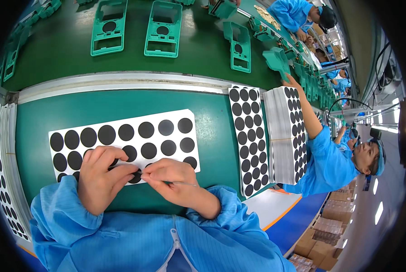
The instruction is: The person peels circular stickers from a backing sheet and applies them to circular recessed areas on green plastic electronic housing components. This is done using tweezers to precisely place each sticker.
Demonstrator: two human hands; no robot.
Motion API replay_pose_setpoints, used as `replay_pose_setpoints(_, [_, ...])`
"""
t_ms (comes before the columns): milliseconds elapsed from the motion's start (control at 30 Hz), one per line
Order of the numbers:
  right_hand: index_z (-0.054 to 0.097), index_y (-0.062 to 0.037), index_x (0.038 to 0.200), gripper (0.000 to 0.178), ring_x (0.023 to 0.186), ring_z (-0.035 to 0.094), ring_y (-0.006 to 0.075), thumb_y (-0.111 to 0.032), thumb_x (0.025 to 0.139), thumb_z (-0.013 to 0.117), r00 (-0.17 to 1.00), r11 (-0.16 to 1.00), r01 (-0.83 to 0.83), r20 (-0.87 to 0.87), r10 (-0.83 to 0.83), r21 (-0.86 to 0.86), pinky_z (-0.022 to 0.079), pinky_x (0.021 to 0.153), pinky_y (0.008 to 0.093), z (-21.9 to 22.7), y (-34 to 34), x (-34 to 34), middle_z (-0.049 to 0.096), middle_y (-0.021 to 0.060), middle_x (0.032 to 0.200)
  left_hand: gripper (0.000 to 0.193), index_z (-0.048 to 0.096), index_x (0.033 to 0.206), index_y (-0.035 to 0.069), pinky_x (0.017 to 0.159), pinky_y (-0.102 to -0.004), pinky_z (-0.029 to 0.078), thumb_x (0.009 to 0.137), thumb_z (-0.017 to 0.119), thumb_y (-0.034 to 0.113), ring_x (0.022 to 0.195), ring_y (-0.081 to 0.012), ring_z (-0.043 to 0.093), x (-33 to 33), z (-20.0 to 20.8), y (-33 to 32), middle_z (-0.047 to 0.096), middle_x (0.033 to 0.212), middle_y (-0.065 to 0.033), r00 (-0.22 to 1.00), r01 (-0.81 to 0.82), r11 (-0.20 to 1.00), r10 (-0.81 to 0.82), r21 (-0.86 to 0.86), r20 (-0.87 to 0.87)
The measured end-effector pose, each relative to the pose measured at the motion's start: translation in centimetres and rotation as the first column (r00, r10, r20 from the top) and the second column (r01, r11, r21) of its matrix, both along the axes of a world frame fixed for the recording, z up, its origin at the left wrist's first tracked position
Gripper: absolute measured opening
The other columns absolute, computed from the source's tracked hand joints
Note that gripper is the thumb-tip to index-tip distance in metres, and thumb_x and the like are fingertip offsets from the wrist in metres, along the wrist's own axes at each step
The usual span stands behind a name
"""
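Note:
A white sheet of round black stickers lies on the green work surface in front of me. Over its lower part, my left hand is bent, thumb and fingertips drawn together close to a black circle; what they pinch is hidden. My right hand grips a thin metal tool, whose shaft sticks out to the right below the fingers. The tool's tip meets the left fingertips above the sheet, where the fingers cover several circles.
Stacks of similar sheets stand at left and right, beside a flatter pile. Beyond a metal rail, green plastic housings lie on a dark green belt. A co-worker at right reaches toward a housing.

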State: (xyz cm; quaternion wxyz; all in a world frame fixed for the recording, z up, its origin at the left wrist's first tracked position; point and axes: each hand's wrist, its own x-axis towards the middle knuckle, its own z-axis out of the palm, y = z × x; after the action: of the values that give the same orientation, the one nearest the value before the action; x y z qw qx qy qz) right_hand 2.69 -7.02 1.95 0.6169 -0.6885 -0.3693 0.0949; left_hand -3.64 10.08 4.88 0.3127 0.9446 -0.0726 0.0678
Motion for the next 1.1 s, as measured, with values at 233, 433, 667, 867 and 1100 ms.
replay_pose_setpoints(233, [0.056, -0.0020, 0.072, 0.008, 0.058, 0.056, 0.0174, 0.002, 0.070, 0.062, 1.000, 1.000, -0.007, 0.016, 0.007, 0.014, 0.042, 0.045, 0.0241, -0.2, 0.0, 0.1, 0.058, 0.0079, 0.073, 0.025, 0.062, 0.080, 0.010, 0.072, -0.0338, 0.037, 0.055, 0.067, 0.009, 0.086, -0.0235, 0.048, 0.0, -0.2, -0.1, 0.050, 0.088, -0.0041, 1.000, 0.008, 0.999, -0.009, 0.040, 0.012])
replay_pose_setpoints(433, [0.056, -0.0024, 0.072, 0.008, 0.058, 0.056, 0.0174, 0.001, 0.070, 0.062, 1.000, 0.999, 0.013, -0.008, -0.013, 0.030, 0.042, 0.046, 0.0243, 0.0, 0.2, -0.1, 0.058, 0.0078, 0.072, 0.035, 0.061, 0.088, 0.012, 0.071, -0.0332, 0.036, 0.055, 0.069, 0.021, 0.088, -0.0204, 0.049, 0.0, 0.6, 0.7, 0.050, 0.092, -0.0037, 0.992, 0.116, 0.988, -0.120, 0.099, 0.032])
replay_pose_setpoints(667, [0.054, -0.0031, 0.071, 0.012, 0.057, 0.058, 0.0193, 0.002, 0.068, 0.064, 0.993, 0.996, -0.050, 0.107, 0.057, -0.068, 0.043, 0.044, 0.0231, 1.5, -0.8, 0.0, 0.061, 0.0114, 0.074, 0.045, 0.061, 0.091, 0.010, 0.074, -0.0351, 0.037, 0.050, 0.071, 0.024, 0.091, -0.0243, 0.049, -0.3, 0.9, 1.0, 0.051, 0.095, -0.0067, 0.991, 0.133, 0.986, -0.133, 0.098, 0.001])
replay_pose_setpoints(867, [0.052, -0.0047, 0.072, 0.018, 0.054, 0.056, 0.0176, 0.002, 0.066, 0.066, 0.996, 0.991, -0.020, 0.085, 0.008, 0.132, 0.041, 0.043, 0.0238, 3.8, -1.6, -1.1, 0.059, 0.0099, 0.073, 0.057, 0.059, 0.097, 0.010, 0.075, -0.0359, 0.036, 0.044, 0.074, 0.023, 0.094, -0.0246, 0.049, -0.6, 1.8, 1.3, 0.050, 0.098, -0.0072, 0.984, 0.171, 0.979, -0.164, 0.114, -0.063])
replay_pose_setpoints(1100, [0.044, -0.0038, 0.086, 0.021, 0.058, 0.056, 0.0127, 0.006, 0.074, 0.058, 0.967, 0.861, 0.082, -0.250, 0.054, 0.502, 0.046, 0.049, 0.0223, 4.5, -0.3, 1.2, 0.058, 0.0153, 0.077, 0.062, 0.053, 0.107, 0.010, 0.078, -0.0366, 0.036, 0.050, 0.072, 0.022, 0.103, -0.0255, 0.046, -1.2, 2.8, 1.4, 0.047, 0.107, -0.0090, 0.961, 0.256, 0.954, -0.235, 0.156, -0.144])
